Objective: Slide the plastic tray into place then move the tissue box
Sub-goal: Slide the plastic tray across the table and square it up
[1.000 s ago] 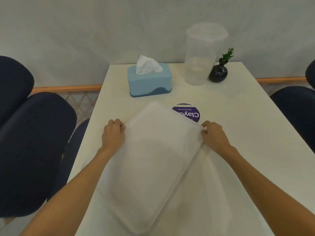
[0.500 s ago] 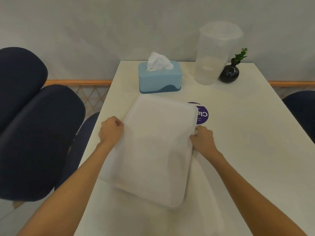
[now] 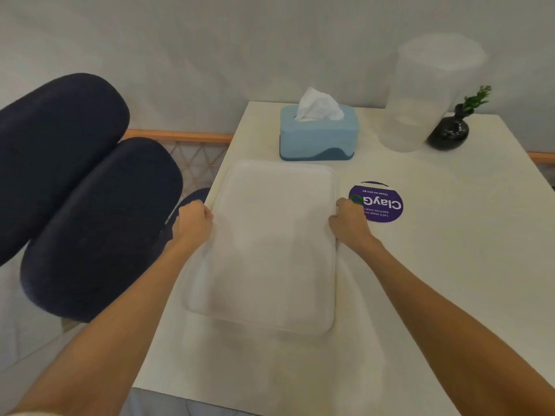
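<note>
The white surface [image 3: 450, 250] carries everything. The plastic tray [image 3: 270, 244] lies flat along its left edge, its far end just short of the blue tissue box [image 3: 318, 139]. The left hand [image 3: 192, 223] and right hand [image 3: 348, 223] are curled shut on the tray's long sides. A purple sticker [image 3: 381, 205] lies beside the right hand.

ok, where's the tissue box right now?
In the head view, the tissue box sits at the table's far left, just beyond the plastic tray, with the clear container to its right.
</note>
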Action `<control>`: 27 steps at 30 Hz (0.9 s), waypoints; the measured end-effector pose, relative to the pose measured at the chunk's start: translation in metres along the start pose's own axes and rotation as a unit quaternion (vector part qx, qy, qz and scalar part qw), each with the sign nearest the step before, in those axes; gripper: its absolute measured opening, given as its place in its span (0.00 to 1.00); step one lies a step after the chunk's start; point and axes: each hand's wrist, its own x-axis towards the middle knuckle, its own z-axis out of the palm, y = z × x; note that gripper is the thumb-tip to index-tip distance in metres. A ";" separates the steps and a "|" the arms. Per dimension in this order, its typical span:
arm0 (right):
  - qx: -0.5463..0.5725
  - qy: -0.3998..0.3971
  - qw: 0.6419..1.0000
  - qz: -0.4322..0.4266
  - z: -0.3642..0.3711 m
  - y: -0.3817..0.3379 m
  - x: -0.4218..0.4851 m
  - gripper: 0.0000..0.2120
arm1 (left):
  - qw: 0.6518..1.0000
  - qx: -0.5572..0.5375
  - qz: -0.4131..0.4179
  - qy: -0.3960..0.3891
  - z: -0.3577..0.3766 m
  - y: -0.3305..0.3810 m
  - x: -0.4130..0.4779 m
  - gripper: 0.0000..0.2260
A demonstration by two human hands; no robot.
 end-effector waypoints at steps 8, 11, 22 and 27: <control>-0.015 -0.005 1.000 0.007 0.003 0.000 -0.004 0.09 | 1.000 0.012 0.008 0.012 0.005 -0.001 -0.004 0.10; -0.016 -0.009 1.000 0.003 0.003 0.001 -0.008 0.10 | 1.000 0.010 0.008 0.008 0.005 -0.002 -0.003 0.10; -0.065 0.036 0.997 -0.014 -0.010 -0.001 0.002 0.20 | 1.000 0.005 0.016 -0.024 -0.010 0.000 0.005 0.10; -0.023 0.091 0.995 -0.015 -0.028 -0.017 0.041 0.21 | 0.994 -0.059 0.093 -0.020 -0.021 0.029 0.041 0.11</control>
